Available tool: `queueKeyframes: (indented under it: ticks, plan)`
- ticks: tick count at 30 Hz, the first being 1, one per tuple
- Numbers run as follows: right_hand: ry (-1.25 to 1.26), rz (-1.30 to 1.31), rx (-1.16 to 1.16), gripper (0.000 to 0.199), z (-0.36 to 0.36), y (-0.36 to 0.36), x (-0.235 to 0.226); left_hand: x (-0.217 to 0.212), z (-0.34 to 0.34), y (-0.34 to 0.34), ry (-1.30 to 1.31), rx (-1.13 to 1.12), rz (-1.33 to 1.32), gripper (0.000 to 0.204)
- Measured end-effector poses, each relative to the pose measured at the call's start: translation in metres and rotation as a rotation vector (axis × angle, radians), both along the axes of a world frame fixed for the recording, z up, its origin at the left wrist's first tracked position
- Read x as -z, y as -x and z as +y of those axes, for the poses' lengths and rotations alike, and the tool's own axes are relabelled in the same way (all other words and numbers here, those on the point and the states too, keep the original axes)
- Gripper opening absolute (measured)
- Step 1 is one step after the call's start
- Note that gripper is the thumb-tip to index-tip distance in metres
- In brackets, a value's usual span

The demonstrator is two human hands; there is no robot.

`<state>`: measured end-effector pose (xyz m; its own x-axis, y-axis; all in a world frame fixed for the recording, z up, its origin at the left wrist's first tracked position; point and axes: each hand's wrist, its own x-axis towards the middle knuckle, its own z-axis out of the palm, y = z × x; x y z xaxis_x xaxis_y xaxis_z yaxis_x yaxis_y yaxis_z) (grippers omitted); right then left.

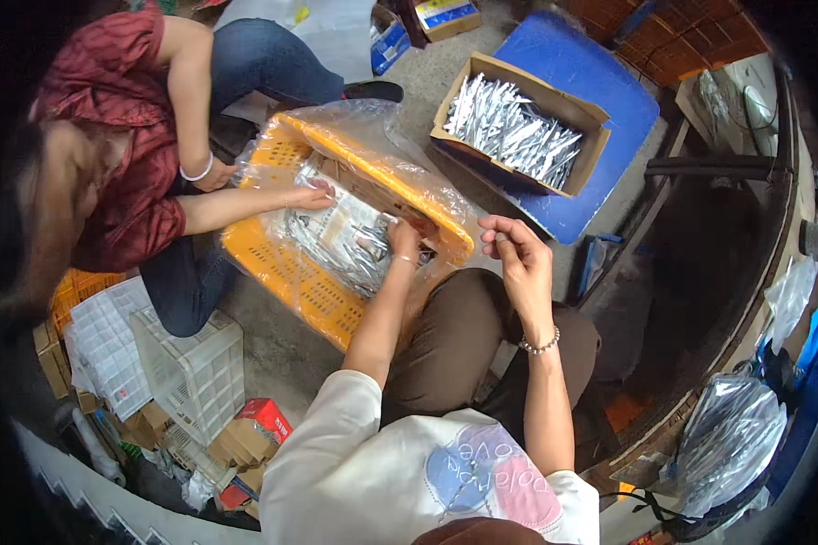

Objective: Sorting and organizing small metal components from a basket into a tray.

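Observation:
My left hand (404, 240) reaches down inside a yellow plastic crate (295, 292) lined with clear plastic film. Its fingers are curled among thin silvery metal pieces (341, 259), and whatever they hold is hidden. A sheet of printed paper (341, 216) lies on top of those pieces. To the right of the crate, my right hand (523, 263) is raised above my knee, thumb and fingers pinched together. Anything between those fingertips is too small to make out. Across the crate, a co-worker's hand (312, 195) reaches in, while their other hand (214, 174) rests near the rim.
An open cardboard box (454, 136) full of similar silvery strips stands on a blue board (600, 86) at the far right. White plastic crates (214, 363) and a red box (265, 420) are at the lower left. Plastic-wrapped bundles (734, 436) sit at the right.

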<state>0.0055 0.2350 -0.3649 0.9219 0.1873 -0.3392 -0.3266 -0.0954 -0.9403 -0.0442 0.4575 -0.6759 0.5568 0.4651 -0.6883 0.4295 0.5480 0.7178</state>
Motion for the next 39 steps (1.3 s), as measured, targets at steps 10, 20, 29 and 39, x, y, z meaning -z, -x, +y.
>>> queueKeyframes:
  ticks: [10, 20, 29, 39]
  plan:
    - [0.406, -0.355, 0.038, 0.031, 0.003, 0.005, 0.022, -0.072, 0.015, 0.116, 0.363, 0.375, 0.033, 0.027]
    - [0.292, -0.447, 0.195, 0.018, -0.030, 0.036, 0.044, -0.114, 0.001, 0.063, -0.216, 0.547, -0.105, 0.024]
    - [0.221, -0.439, 0.217, 0.018, -0.061, 0.031, 0.031, -0.226, -0.034, 0.057, -0.267, 0.349, 0.044, 0.022]
    - [0.183, -0.584, 0.103, 0.024, -0.079, 0.031, 0.008, -0.237, -0.014, 0.023, -0.403, 0.529, -0.140, 0.013]
